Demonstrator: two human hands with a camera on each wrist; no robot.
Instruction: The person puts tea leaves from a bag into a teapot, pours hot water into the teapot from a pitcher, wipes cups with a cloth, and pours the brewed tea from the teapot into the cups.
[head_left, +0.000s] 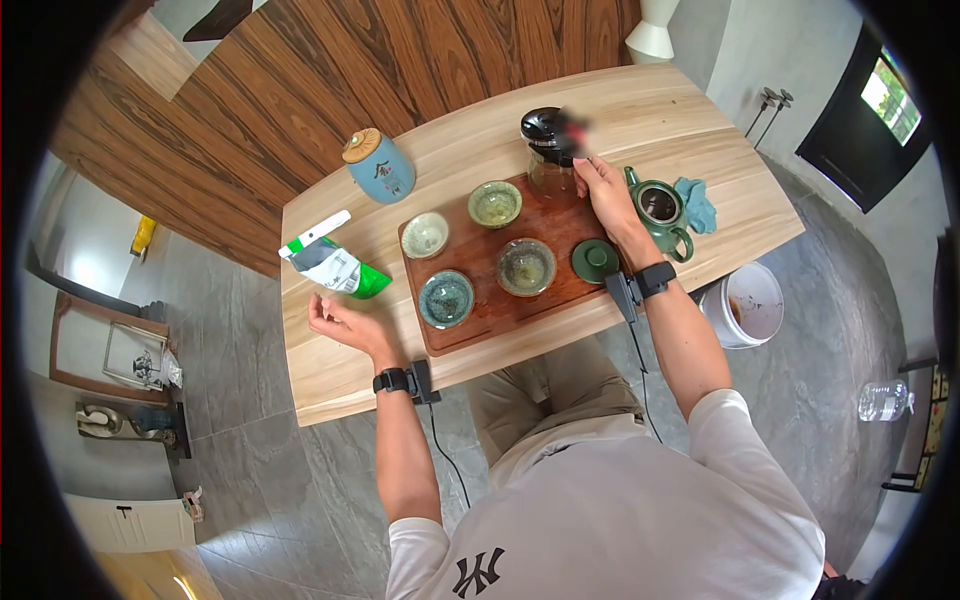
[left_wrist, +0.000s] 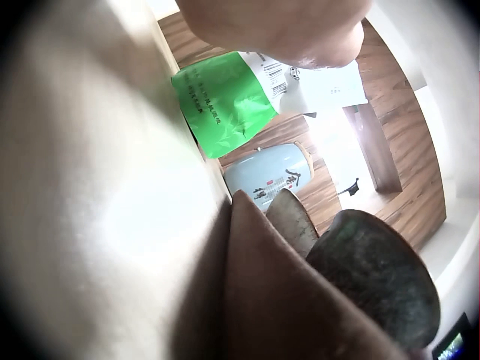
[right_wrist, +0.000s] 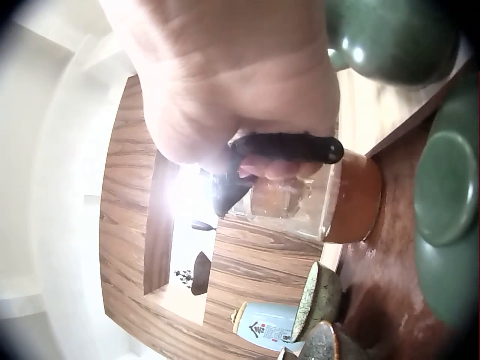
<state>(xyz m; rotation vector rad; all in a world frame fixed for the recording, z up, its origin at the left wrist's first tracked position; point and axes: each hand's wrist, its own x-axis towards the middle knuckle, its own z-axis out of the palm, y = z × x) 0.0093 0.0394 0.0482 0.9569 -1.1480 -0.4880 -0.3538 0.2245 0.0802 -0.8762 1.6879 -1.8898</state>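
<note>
My right hand [head_left: 607, 198] grips the black handle [right_wrist: 289, 148] of a glass teapot [head_left: 548, 172] with a black lid. The teapot stands upright at the far right part of the brown wooden tray [head_left: 480, 328]. My left hand [head_left: 350, 326] rests at the table's left side, fingers loosely curled and holding nothing, just in front of a green and white bag [head_left: 345, 270]. Several small cups sit on the tray, among them a blue-green cup [head_left: 446, 299] nearest my left hand. A green lid [head_left: 595, 261] lies on the tray below my right wrist.
A green teapot [head_left: 655, 212], its top uncovered, stands right of the tray beside a teal cloth [head_left: 697, 205]. At the back left is a blue canister [head_left: 386, 178] with a wooden lid. A white bucket [head_left: 755, 305] stands on the floor to the right of the table [head_left: 745, 165].
</note>
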